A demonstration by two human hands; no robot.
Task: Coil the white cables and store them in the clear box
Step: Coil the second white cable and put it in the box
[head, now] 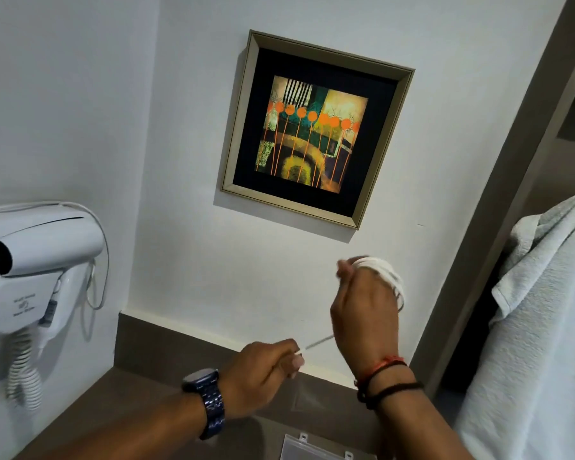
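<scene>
A white cable [387, 277] is wound in several loops around the fingers of my right hand [365, 313], which is raised in front of the wall. A short free stretch of the cable runs down and left to my left hand [266, 366], which pinches the cable's end between thumb and fingers. The clear box [316, 448] lies on the brown counter at the bottom edge, below and between my hands; only its lid with two latches shows.
A white wall-mounted hair dryer [44, 257] with a coiled cord hangs at the left. A framed picture [312, 127] is on the wall ahead. A white towel [538, 327] hangs at the right. The brown counter [153, 386] runs along the wall.
</scene>
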